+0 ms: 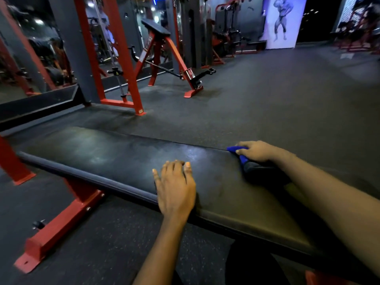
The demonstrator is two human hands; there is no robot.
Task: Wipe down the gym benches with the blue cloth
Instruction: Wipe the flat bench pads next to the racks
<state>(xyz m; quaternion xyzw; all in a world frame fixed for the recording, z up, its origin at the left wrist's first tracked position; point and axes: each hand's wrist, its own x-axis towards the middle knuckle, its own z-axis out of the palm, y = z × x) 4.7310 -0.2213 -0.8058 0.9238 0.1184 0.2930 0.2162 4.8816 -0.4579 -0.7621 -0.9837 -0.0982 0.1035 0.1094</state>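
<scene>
A flat black padded bench [123, 159] on a red steel frame [61, 229] runs across the view, from the left edge toward the lower right; all positions below are given relative to it. The right hand [257, 151] lies at the bench's far edge, toward the right part of the pad. Its grip is closed around the blue cloth [239, 152], fingers curled over the fabric, which is bunched under the palm and pressed against the pad at that far edge. Only a small fold of blue shows ahead of the fingers and below the thumb; a darker part trails back under the wrist. The left hand [175, 188] lies palm down on the bench's near edge, about midway along the pad. Its grip is open and holds nothing: the fingers are extended, close together, flat on the upholstery, with the thumb spread to the left over the rounded edge. The two hands are well apart across the pad's width. Beyond the bench, on the dark rubber floor [267, 99], stands a red angled machine [162, 58], well apart.
</scene>
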